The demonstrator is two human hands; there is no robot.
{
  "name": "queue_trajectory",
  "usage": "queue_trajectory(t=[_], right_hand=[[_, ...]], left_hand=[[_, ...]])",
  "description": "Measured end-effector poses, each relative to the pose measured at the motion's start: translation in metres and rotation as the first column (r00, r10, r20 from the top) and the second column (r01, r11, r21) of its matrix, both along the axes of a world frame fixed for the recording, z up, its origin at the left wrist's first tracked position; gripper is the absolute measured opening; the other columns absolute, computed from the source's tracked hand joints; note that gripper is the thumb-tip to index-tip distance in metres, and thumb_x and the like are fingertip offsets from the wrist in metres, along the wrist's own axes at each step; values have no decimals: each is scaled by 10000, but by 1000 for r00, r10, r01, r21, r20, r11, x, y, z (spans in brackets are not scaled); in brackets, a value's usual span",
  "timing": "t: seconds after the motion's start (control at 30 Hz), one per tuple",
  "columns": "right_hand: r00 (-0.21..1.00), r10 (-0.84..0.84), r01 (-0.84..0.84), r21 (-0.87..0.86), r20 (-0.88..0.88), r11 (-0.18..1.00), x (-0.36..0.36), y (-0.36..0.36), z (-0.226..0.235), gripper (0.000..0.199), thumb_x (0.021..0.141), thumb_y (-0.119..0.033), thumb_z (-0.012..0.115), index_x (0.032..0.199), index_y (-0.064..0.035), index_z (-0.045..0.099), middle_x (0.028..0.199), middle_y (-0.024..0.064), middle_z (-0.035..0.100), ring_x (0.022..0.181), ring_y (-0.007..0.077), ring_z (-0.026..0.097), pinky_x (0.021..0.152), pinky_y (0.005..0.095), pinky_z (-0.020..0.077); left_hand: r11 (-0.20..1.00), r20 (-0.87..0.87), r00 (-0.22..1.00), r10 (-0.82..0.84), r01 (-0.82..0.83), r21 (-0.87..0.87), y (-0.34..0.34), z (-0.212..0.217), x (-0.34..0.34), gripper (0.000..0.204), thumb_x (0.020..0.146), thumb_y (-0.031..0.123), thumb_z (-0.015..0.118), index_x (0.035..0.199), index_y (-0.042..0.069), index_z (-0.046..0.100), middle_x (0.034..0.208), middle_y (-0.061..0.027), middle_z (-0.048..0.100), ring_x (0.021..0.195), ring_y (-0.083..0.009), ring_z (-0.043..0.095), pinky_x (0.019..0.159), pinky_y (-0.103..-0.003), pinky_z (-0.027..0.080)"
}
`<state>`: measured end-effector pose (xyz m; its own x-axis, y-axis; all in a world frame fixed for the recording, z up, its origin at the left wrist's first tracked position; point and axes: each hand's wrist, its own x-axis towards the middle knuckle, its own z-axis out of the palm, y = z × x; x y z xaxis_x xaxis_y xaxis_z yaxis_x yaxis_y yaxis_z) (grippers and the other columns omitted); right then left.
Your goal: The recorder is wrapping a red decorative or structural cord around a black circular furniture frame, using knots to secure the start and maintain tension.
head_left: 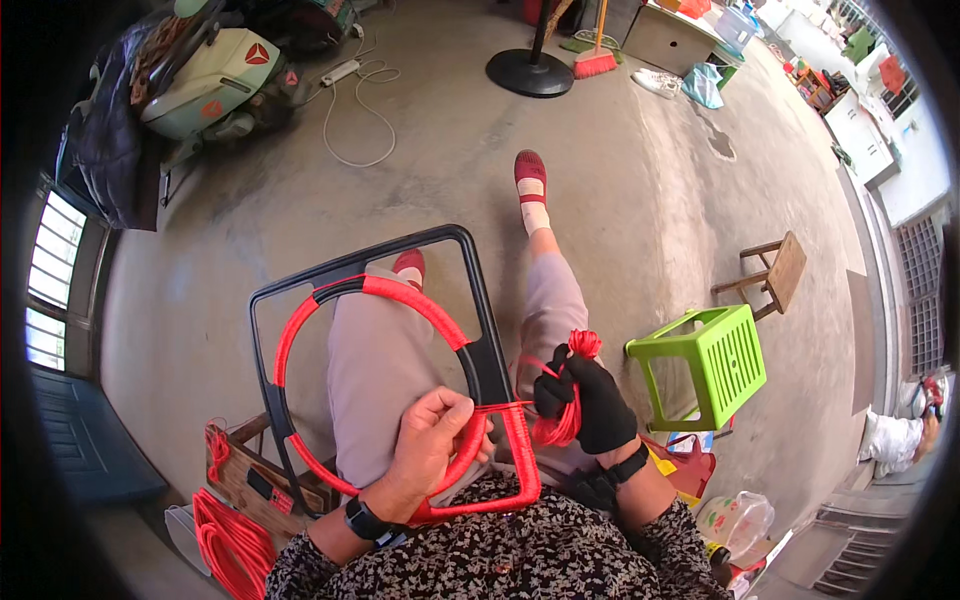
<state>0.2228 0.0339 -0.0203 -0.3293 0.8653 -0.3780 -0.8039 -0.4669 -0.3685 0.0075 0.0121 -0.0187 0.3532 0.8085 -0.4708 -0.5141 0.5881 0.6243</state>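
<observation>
So there's a red cord coil [232,540] left of the black frame [487,355] over the legs [375,370], bare left hand [432,438] gripping the frame's red-wrapped ring [425,302], gloved right hand [595,405] clenched round a red cord bundle [560,426] just right of it, green stool [705,365] further right.

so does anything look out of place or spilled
Mildly odd: a black cloth glove covers the right hand while the left hand is bare, an unmatched pair. Also, a thin white cable lies loosely looped across the grey concrete floor, which looks untidy.
</observation>
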Motion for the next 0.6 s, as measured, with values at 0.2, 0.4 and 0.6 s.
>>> queue_trajectory(t=[0.2,0.4,0.6], right_hand=[[999,37,-39,43,40,998,14,-5,-24,215,922,-278,506,890,-66,528,636,41,505,519,200,508,471,287,408],[847,124,-124,-34,518,992,33,19,-28,362,918,-280,544,1173,-29,498,860,110,632,685,196,632,573,300,520],[889,132,-102,-91,438,991,15,36,-54,285,864,-151,585,1108,-21,514,895,128,625,745,226,635,641,345,520]], left_hand=[[998,62,998,-26,30,-55,0,0,-1,92,921,115,544,914,36,497,785,-155,635,594,-220,647,511,-302,551],[998,-7,999,35,-36,-47,2,15,-14,65,935,123,513,914,62,503,789,-149,640,558,-208,626,492,-301,535],[968,64,969,238,-232,-92,0,74,-53,111,927,183,518,912,74,504,726,-111,615,523,-192,584,453,-304,493]])
